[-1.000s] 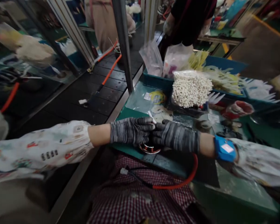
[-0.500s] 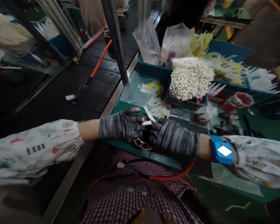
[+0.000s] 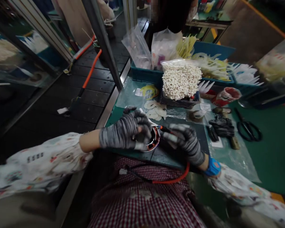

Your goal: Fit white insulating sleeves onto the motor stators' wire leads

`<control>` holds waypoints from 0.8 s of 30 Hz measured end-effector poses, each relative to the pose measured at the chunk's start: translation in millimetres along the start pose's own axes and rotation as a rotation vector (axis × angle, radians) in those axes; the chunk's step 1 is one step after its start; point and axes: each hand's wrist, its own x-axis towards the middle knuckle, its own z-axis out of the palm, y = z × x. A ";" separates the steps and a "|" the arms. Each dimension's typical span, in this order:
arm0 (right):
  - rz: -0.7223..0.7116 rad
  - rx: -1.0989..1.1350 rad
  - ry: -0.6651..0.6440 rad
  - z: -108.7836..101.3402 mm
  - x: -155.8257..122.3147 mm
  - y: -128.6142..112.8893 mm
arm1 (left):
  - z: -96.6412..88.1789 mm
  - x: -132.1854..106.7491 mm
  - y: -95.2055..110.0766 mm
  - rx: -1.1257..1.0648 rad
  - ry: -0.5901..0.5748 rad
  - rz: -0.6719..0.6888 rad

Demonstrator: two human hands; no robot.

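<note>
On the near edge of the green table lies a ring-shaped motor stator (image 3: 154, 143) with copper windings. My left hand (image 3: 123, 131), in a striped grey glove, curls its fingers over the ring's left side. Against that hand, a white sleeve (image 3: 152, 123) sticks up at the ring's far side. Colored wires run from the ring into a black cable end (image 3: 165, 129). My right hand (image 3: 186, 141), gloved too and blurred, has its fingers closed around this cable. The cable's orange section (image 3: 173, 181) loops below the right wrist to a white connector (image 3: 123, 171) over the checked apron.
Behind the hands are pale insulation pieces (image 3: 155, 110), a bag of white sticks (image 3: 181, 80) and blue bins (image 3: 146, 72). Scissors (image 3: 248, 128), a hammer (image 3: 234, 142) and a red cup (image 3: 228, 96) lie to the right. A metal post (image 3: 104, 44) rises at the table's left edge.
My right hand has drawn away from my left, and the black cable end with colored wires now shows between them. My left fingers have shifted on the ring. The view has turned rightward.
</note>
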 end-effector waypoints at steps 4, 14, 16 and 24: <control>0.323 0.079 0.034 -6.8 -27.0 -8.0 | 11.2 46.7 1.4 -0.216 -0.038 -0.154; 0.247 -0.322 -0.012 -0.9 -40.5 -50.6 | 18.2 58.9 -20.0 -0.946 -0.262 -0.149; 0.286 -0.350 0.011 6.2 -42.3 -58.1 | 18.7 56.1 -19.2 -0.967 -0.243 -0.135; 0.327 -0.158 -0.049 -0.4 -44.4 -68.9 | 11.7 49.8 -17.9 -0.852 -0.227 -0.085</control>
